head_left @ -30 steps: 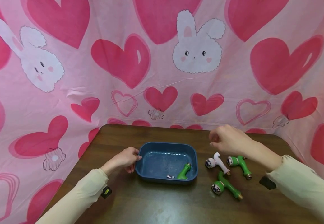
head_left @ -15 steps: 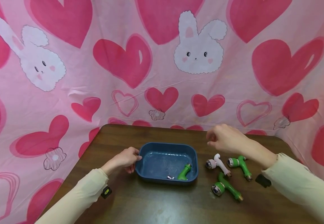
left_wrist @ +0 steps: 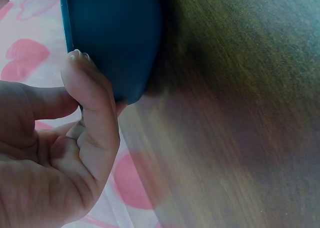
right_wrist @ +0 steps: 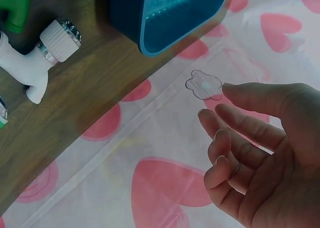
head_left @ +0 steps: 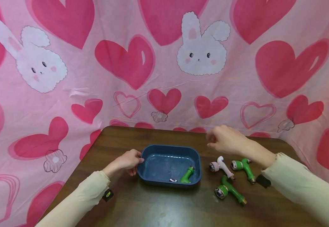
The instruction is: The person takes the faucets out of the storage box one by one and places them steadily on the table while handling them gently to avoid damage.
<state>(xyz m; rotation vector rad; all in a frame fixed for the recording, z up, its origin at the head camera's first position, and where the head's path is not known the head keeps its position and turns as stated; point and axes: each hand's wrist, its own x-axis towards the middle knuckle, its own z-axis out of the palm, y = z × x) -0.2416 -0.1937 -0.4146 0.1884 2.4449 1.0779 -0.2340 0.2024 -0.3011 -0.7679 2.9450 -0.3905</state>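
A blue rectangular basin (head_left: 170, 184) stands on the wooden table. Its left rim is pinched between the thumb and fingers of my left hand (head_left: 127, 161), as the left wrist view (left_wrist: 95, 102) also shows. In the basin's front right part lie a green tap body (head_left: 186, 176) and a small shiny piece (head_left: 173, 180). Over the table behind the taps hovers my right hand (head_left: 227, 138), with loosely bent fingers and nothing in them. Below it are a white tap with a pale pink knob (head_left: 222, 164), one green tap (head_left: 248, 171) and, nearer, another green tap (head_left: 232, 188).
A brown wooden table (head_left: 153, 208) carries everything. Behind and beside it hangs a pink cloth (head_left: 164, 69) with hearts and rabbits. Each wrist wears a dark device, such as the left wrist camera (head_left: 108, 194).
My right hand has drifted slightly to the left, its fingers still bent and holding nothing. The left hand, the basin and the taps have stayed put.
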